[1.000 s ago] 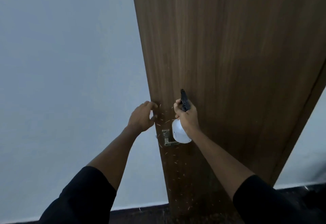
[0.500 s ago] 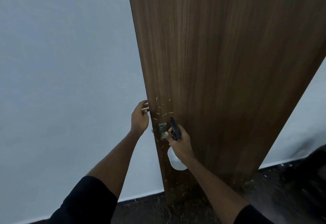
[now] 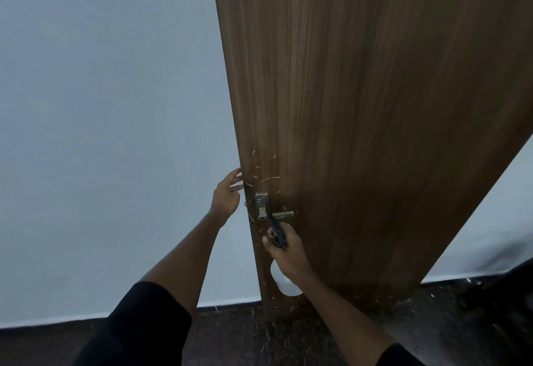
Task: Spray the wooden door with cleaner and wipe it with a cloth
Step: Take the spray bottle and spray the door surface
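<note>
Two hands worked: the right hand (image 3: 284, 246) clamped the spray bottle (image 3: 284, 283) near the door handle (image 3: 274, 213); the left hand (image 3: 226, 195), fingers apart, touched the door (image 3: 375, 106) edge.

No text, label, brand, number or sign can be read anywhere. The brown wood-grain door (image 3: 360, 106) carries no lettering, the square brass-coloured metal lever handle (image 3: 269, 208) shows no maker's mark, and the white plastic spray bottle with a black trigger head (image 3: 284, 282) shows no legible label on the part not covered by the hand.
</note>
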